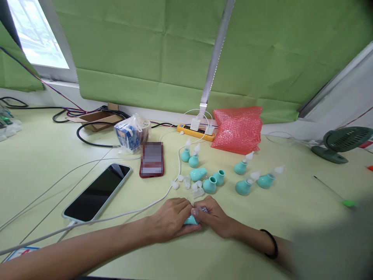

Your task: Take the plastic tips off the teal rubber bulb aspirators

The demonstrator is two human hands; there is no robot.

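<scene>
My left hand (174, 218) is closed round a teal rubber bulb (191, 221), mostly hidden by the fingers. My right hand (215, 217) pinches a clear plastic piece (203, 209) against the bulb's end; how far it sits inside cannot be seen. Just beyond lie a loose teal bulb on its side (198, 174), two open-necked bulbs (210, 185), clear plastic connectors (198, 191) and small white tips (175, 185). Several bulbs fitted with clear necks and white tips, which look like nasal aspirators (243, 186), stand or lean to the right and at the back (194, 159).
A white cable (157, 201) crosses the table beside my left arm. Two phones (97, 192) (152, 159) lie on the left. Behind are a bagged blue pack (129, 136), a yellow power strip (186, 130) and red bubble wrap (237, 130). A green fan (344, 142) and a green-ended thin rod (348, 203) are right.
</scene>
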